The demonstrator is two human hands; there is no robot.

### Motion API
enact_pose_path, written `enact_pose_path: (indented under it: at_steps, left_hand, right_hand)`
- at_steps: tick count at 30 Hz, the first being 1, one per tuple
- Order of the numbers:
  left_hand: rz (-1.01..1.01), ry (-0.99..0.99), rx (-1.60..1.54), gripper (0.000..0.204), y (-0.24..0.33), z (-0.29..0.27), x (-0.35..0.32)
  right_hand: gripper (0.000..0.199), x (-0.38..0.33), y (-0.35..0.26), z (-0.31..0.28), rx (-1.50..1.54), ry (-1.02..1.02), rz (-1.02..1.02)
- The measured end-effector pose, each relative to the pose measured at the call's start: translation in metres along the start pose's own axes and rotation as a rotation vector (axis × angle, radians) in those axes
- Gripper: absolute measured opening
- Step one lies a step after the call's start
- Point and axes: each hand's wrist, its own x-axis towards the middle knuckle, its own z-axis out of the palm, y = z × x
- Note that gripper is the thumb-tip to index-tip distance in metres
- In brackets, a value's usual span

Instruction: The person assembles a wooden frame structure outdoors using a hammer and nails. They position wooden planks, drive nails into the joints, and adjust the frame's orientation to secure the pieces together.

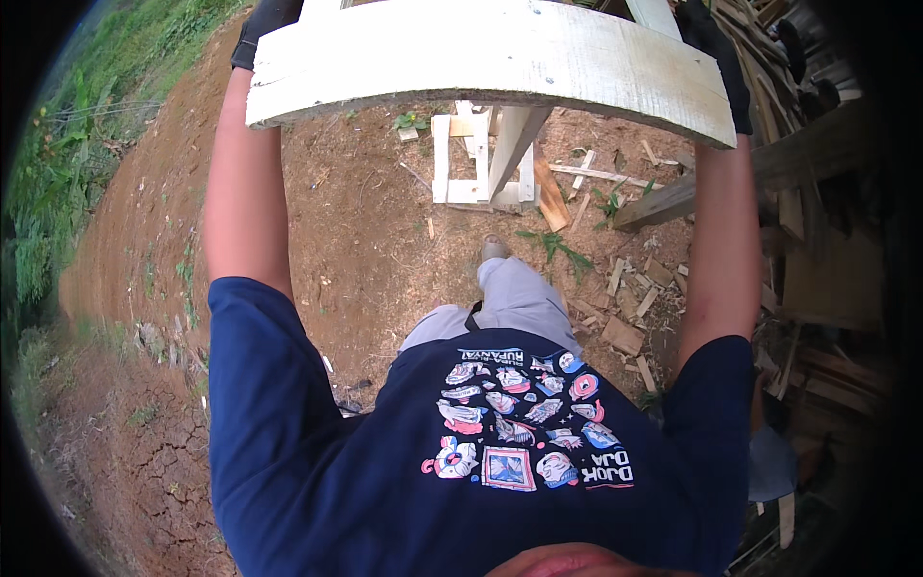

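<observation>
A pale wooden frame (481,58) rises in front of me, its broad end plank closest, with nail heads along it. At its left end is my left hand (268,21) in a dark glove, closed on the frame's side; the fingertips are out of sight. My right hand (713,58), also in a dark glove, grips the other side, its fingers mostly hidden by the wood. Below the plank, a wooden beam (519,144) slants down toward slatted white wood (441,159) near the ground; I cannot tell whether these slats belong to the same frame.
Wood offcuts (625,336) litter the brown dirt (336,221) around my foot (494,247). On the right, a thick timber (750,183) slants beside stacked planks (755,67). Green plants (58,163) grow along the left slope.
</observation>
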Motion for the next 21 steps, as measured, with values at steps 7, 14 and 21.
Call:
enact_pose_path:
  at_steps: [7, 14, 21]
  left_hand:
    - [0.067, 0.156, 0.029, 0.046, -0.03, -0.024, 0.1]
    - [-0.007, 0.171, -0.118, 0.038, -0.091, -0.018, 0.187]
    - [0.037, 0.201, 0.228, 0.049, -0.191, -0.033, 0.333]
  right_hand:
    - [0.018, 0.174, 0.015, 0.027, 0.07, -0.172, -0.032]
    - [0.011, 0.338, 0.081, 0.074, 0.112, -0.243, 0.006]
    - [0.009, 0.533, 0.171, 0.03, 0.028, -0.262, -0.185]
